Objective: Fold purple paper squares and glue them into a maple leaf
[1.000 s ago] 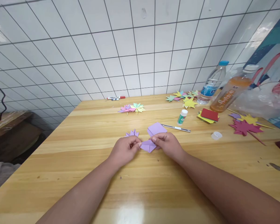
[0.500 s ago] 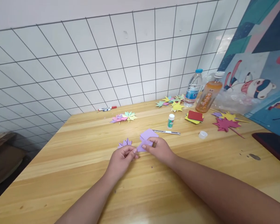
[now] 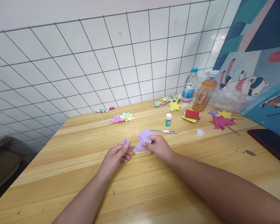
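Observation:
My right hand (image 3: 160,148) pinches a folded purple paper (image 3: 140,146) between thumb and fingers, its pointed tip aimed left. Just behind it lies more purple paper (image 3: 145,133), partly covered by the held piece; I cannot tell whether the two are joined. To the left, my left hand (image 3: 118,155) is apart from that tip, fingers loosely stretched and nothing visible in them. Beyond its fingertips sits a purple folded-paper leaf shape (image 3: 126,142), partly hidden by the hand. A slim utility knife (image 3: 165,131) rests behind the right hand.
Behind stand a glue stick (image 3: 168,120), its cap (image 3: 200,133), a stack of coloured paper (image 3: 192,115), a water bottle (image 3: 189,88) and an orange drink bottle (image 3: 204,93). Paper leaves (image 3: 127,116) lie in groups, with markers (image 3: 105,110) near the wall. A dark-edged object (image 3: 268,146) is at right.
My left hand has let go of the purple paper's tip and moved slightly left and down. My right hand still holds the paper. The view has shifted a little.

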### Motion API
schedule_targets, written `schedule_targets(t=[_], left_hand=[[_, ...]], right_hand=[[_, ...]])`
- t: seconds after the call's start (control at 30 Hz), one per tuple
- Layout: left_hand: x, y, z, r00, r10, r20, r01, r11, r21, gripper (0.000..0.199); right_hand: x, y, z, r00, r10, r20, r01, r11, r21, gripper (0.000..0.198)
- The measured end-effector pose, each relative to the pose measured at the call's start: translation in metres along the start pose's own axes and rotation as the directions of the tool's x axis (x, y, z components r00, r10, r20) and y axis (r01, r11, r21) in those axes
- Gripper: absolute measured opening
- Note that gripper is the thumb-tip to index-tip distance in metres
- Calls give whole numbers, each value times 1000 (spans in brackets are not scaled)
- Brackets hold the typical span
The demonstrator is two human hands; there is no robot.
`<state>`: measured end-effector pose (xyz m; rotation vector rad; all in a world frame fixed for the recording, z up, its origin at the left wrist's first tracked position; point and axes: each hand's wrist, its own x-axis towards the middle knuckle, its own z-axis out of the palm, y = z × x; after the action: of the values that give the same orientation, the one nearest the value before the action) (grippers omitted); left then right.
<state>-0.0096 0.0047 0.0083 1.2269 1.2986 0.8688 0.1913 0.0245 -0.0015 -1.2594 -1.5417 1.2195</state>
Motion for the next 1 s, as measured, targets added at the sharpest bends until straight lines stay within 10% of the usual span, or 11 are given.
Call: schedule_targets(t=[0.2, 0.73, 1.0], left_hand=[[-1, -3, 6, 994, 85, 71, -100, 966, 238, 38], [-6, 1, 6, 961, 132, 241, -188, 956, 227, 32], [-10, -3, 23, 991, 126, 50, -132, 980, 149, 27]], right_hand=[[-2, -3, -1, 999, 9, 35, -10, 1000, 13, 23], [-4, 4, 2, 988, -76, 136, 85, 994, -65, 23], [-8, 9, 12, 980, -168, 111, 173, 984, -41, 20]])
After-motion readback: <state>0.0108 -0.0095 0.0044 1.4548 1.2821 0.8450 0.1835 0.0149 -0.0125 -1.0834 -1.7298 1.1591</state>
